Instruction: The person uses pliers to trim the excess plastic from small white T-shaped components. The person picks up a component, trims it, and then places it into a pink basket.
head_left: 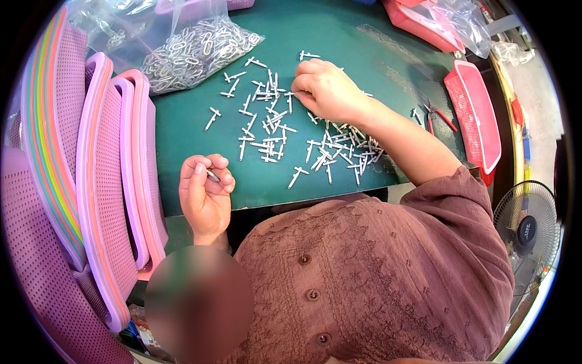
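My left hand (205, 197) is at the table's near edge, palm up, its curled fingers closed on a small silver metal part (212, 175). My right hand (327, 91) reaches across to the far side of the scattered pieces. Its fingers are bent and pressed together just above the tabletop; whatever lies between them is hidden. Around and below it lie many small silver T-shaped metal pieces (267, 145), loosely spread at the left. A denser heap of the same pieces (348, 148) sits partly under my right forearm.
A clear plastic bag of oval metal links (200, 51) rests on the green table (200, 136) at the far left. Stacked pink and purple baskets (103, 182) line the left side. Red-handled pliers (438, 115), a pink basket (479, 115) and a fan (526, 230) are at right.
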### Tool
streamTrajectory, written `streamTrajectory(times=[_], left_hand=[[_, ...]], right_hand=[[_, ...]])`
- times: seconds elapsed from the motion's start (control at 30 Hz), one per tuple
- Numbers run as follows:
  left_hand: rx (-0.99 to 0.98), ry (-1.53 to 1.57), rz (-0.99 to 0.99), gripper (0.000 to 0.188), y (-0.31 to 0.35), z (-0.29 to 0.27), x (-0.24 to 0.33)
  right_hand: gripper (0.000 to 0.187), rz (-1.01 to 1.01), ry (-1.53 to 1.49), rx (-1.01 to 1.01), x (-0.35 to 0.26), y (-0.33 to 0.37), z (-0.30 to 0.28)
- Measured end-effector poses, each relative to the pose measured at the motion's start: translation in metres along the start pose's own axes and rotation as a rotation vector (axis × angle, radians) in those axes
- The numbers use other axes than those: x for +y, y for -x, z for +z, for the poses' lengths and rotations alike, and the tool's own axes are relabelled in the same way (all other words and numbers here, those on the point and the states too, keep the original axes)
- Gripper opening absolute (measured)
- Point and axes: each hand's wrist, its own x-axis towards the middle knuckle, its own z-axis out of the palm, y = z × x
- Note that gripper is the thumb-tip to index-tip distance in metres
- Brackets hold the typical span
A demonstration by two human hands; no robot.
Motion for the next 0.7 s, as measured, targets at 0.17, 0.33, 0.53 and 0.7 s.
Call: streamTrajectory(times=[0.17,0.33,0.53,0.7], left_hand=[[0.017,0.005,0.003,0.014,-0.001,0.000,-0.001],[0.011,0.004,0.003,0.014,-0.001,0.001,-0.001],[-0.023,0.004,0.000,0.016,0.000,0.000,-0.001],[-0.034,0.004,0.003,0.016,0.000,0.000,-0.001]], right_hand=[[0.006,0.004,-0.051,0.040,0.004,0.001,-0.012],[0.005,-0.112,-0.076,0.096,0.002,0.006,-0.018],[0.005,-0.246,-0.074,0.048,-0.004,0.022,-0.021],[0.010,-0.153,-0.206,-0.057,-0.006,0.027,-0.032]])
